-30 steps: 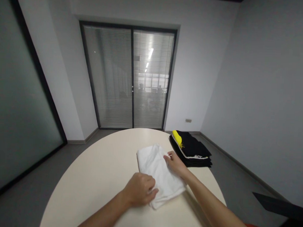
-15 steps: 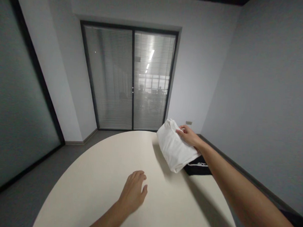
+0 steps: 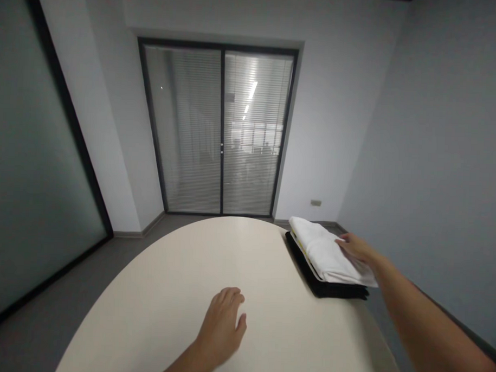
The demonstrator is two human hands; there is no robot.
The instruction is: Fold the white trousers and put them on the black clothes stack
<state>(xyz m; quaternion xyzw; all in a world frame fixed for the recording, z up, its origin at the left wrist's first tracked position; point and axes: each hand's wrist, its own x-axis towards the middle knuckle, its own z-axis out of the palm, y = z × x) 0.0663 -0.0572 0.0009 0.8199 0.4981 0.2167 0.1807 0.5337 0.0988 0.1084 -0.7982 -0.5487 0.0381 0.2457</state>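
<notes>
**Folded white cloth sits on the dark pile**

The right hand (image 3: 357, 248) lies flat on the folded white garment (image 3: 325, 255), which rests atop the black stack (image 3: 329, 288) at the table (image 3: 155, 291) edge. The left hand (image 3: 222, 329) rests open, holding nothing. Soft, light, floppy: best gripped along a folded edge.

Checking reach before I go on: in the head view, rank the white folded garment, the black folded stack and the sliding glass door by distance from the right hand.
1. White folded garment, under the right hand.
2. Black folded stack, just beneath it.
3. Sliding glass door, far across the room.
</notes>
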